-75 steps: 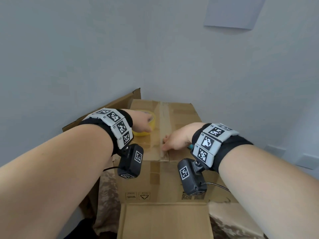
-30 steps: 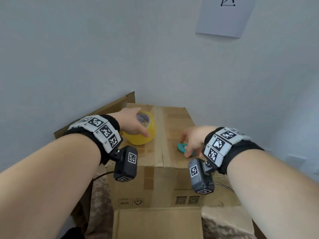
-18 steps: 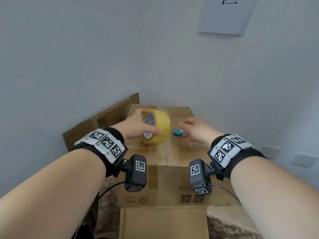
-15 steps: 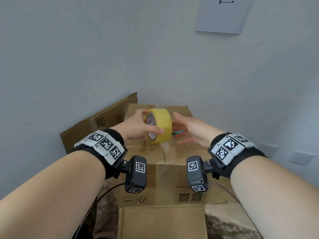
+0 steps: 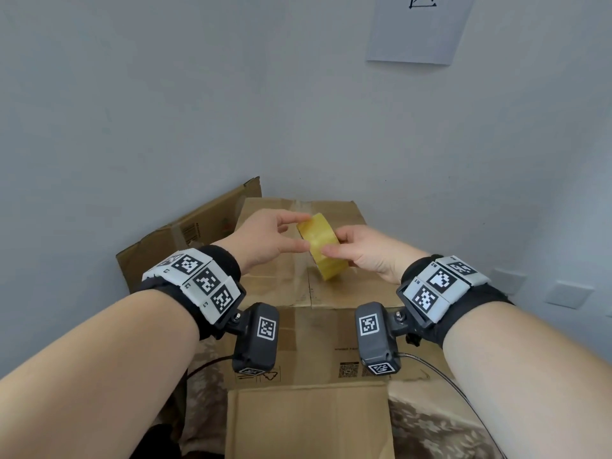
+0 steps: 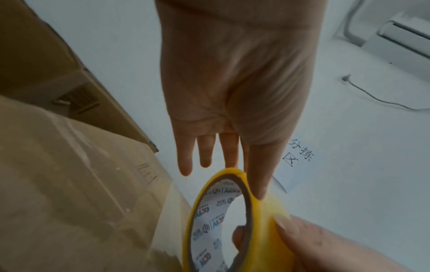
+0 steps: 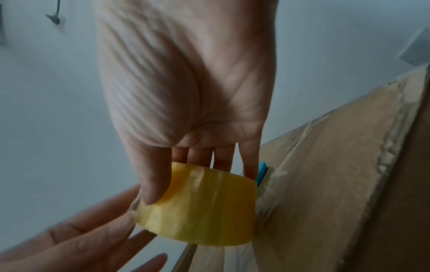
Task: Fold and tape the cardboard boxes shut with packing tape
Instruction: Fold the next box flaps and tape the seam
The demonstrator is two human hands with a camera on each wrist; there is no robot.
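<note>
**Both hands on the yellow tape roll above the taped box**

The roll of yellow packing tape [image 5: 322, 249] is held in the air just above the top of the closed cardboard box [image 5: 271, 279], standing on edge with its open core facing the person's left. The right hand [image 5: 362, 251] grips it: the thumb lies across the yellow outer band, and in the left wrist view a fingertip shows inside the printed white core, so the roll is pinched through its ring. The left hand [image 5: 265, 241] meets the roll from the other side, with its fingers nearly straight; the thumb tip [image 6: 258, 191] and a fingertip touch the outer band near the rim, while the other fingers stand spread and free of it.

The box top carries a strip of clear tape [image 5: 299, 279] along its centre seam. A small teal object [image 7: 261, 173] lies on the box beyond the roll, seen only in the right wrist view; what it is cannot be told. A flattened brown carton [image 5: 195, 233] leans against the grey wall [image 5: 165, 111] left of the box, and another cardboard flap [image 5: 308, 422] lies nearest the person. A white sheet of paper [image 5: 420, 31] hangs on the wall above.
</note>
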